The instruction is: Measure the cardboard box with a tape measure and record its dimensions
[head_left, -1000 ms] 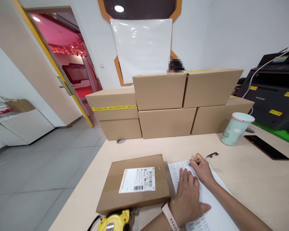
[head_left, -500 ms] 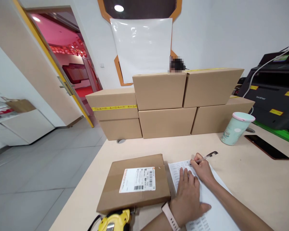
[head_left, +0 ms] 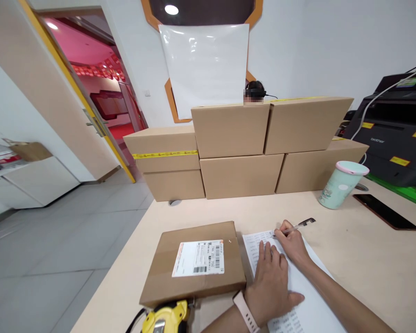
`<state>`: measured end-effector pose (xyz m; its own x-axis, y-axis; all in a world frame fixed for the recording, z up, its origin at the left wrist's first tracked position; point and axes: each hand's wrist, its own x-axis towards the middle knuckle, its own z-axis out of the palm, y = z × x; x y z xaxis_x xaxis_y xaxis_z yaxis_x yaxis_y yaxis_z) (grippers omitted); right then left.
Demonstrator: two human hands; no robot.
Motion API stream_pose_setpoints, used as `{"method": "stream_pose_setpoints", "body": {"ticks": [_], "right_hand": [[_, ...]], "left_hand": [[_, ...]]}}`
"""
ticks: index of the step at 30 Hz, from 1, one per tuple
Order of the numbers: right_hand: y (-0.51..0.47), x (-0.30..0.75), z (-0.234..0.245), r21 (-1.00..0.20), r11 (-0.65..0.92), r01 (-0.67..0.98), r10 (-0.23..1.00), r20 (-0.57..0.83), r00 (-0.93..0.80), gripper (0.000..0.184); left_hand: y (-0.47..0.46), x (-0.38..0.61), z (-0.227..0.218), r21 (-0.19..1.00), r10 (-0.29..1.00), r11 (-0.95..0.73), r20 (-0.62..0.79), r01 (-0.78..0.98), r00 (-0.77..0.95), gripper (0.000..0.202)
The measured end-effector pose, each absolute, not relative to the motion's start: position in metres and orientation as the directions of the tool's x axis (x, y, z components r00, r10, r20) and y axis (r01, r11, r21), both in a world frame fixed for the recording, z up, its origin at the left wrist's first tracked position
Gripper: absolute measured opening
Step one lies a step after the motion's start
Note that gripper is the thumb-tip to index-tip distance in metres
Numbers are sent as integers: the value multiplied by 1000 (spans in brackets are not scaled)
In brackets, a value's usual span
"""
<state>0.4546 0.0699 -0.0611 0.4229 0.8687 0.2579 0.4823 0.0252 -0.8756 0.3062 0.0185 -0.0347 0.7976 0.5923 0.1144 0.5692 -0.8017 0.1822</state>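
My left hand lies flat on a sheet of paper with rows of handwriting, its fingers stretched out. A pale pink band circles that wrist. My right hand grips a pen with a clear barrel and black cap end, its tip at the written lines near the top of the sheet. Left of the paper sits a flat cardboard box bearing a white shipping label. Against its near edge is a yellow and black tape measure, partly cut off by the frame.
Stacked cardboard boxes line the table's far edge, with a person's head partly visible behind them. A mint cup, a dark phone and a black printer stand to the right. An open doorway is at left.
Both hands, the pen and the paper stay almost in place. The view has shifted very slightly, and more of the person's head shows above the boxes.
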Motion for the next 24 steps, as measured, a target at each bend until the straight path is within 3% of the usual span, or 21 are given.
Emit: {"method": "stream_pose_setpoints", "body": {"ticks": [3,5,7,9,11,13,17,24], "right_hand": [[67,459,-56,-867,37,497,850,289,440,24],[63,469,-51,-798,70,598,859,354,371,17],[59,483,-46,-630,146,763,876,440,196,13],[56,499,-46,-415,208,886,883,468,12,22],[55,511,-50,-261,202,944,892,448,-67,36],[57,518,-56,-182,166,969,896,439,-71,47],[62,519,-65,-174,113,978,880,475,-17,55],[67,523,-69,-355,50,934,889,442,121,44]], "left_hand": [[19,305,-31,194,591,-800,93,567,802,89],[19,305,-27,193,590,-799,69,569,805,90],[18,304,-23,187,589,-800,59,570,806,89],[17,304,-22,178,586,-803,64,569,807,88],[16,304,-23,172,589,-802,73,572,805,87],[16,304,-27,172,591,-802,85,572,802,87],[15,301,-30,185,587,-806,124,562,800,85],[-15,308,-13,217,550,-835,315,506,773,75]]}}
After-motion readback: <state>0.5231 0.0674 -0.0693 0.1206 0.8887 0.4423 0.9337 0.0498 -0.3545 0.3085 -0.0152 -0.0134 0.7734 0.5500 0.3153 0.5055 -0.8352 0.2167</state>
